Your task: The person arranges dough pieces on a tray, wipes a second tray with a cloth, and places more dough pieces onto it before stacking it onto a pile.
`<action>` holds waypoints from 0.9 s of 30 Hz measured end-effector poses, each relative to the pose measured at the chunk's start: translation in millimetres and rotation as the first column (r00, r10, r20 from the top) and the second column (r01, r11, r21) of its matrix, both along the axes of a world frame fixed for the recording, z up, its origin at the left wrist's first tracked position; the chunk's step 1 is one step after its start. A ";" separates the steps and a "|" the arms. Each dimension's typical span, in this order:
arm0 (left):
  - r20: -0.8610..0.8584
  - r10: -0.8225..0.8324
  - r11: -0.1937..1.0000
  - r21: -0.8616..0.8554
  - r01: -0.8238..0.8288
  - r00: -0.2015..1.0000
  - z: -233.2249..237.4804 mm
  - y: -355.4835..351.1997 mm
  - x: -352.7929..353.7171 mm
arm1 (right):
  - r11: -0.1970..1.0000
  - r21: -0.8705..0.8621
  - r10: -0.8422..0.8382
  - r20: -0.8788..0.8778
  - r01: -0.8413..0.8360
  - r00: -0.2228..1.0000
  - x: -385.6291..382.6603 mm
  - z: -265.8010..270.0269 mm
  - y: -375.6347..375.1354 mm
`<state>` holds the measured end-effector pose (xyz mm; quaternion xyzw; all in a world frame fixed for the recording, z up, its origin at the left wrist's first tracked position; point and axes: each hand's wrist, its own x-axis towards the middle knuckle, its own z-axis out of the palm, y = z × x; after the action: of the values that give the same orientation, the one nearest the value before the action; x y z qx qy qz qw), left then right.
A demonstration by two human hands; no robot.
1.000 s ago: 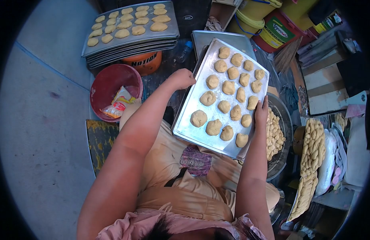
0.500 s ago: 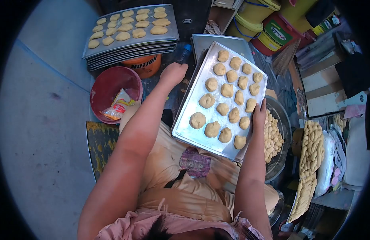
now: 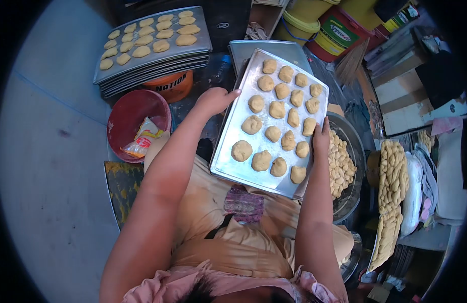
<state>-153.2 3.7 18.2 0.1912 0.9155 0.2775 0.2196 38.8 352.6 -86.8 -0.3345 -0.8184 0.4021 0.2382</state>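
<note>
A metal baking tray (image 3: 243, 171) with rows of pale dough balls (image 3: 277, 109) lies tilted above my lap. At its left rim, my left hand (image 3: 214, 101) is closed, the thumb lying over the edge and the other fingers hidden beneath. On the opposite side, my right hand (image 3: 322, 139) grips the right rim, fingertips showing along the edge. Under this tray, more tray edges show at the left. Just right of my right hand stands a large round metal basin (image 3: 355, 194) holding a heap of small dough pieces (image 3: 340, 164).
At upper left, a stack of trays (image 3: 152, 76) with flattened dough rests over an orange bucket (image 3: 174, 88). A red tub (image 3: 123, 121) holds a plastic packet (image 3: 144, 137). Another tray (image 3: 274, 49) lies behind mine. Braided dough (image 3: 393, 174) sits at right; buckets (image 3: 336, 33) stand behind.
My left hand has moved from beside the blue-capped bottle to the tray's left rim and taken hold. My right hand stays on the right rim. The whole view has shifted slightly.
</note>
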 end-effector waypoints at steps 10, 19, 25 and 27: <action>0.095 -0.101 0.980 0.180 0.082 0.990 -53.8 -11.6 -24.4 | 1.000 -0.019 0.006 0.021 -0.006 1.000 0.1 9.1 -3.3; 0.718 0.145 0.525 0.528 -0.668 0.681 -125.8 -4.8 -17.0 | 0.999 -0.005 0.041 -0.013 -0.041 0.999 0.3 0.1 2.9; 0.700 -0.080 0.479 0.652 -0.588 0.710 -170.9 -7.8 -25.1 | 0.998 -0.062 0.021 0.034 -0.019 0.999 -2.6 -12.2 25.4; 0.666 -0.123 0.521 0.674 -0.523 0.735 -161.6 -9.5 -30.4 | 1.000 0.005 0.017 0.080 -0.018 0.997 0.6 -19.6 38.9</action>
<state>-183.7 -5.8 -143.3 0.0484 0.5522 0.7485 0.3640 39.4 391.5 -106.4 -0.3426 -0.8312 0.3882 0.2026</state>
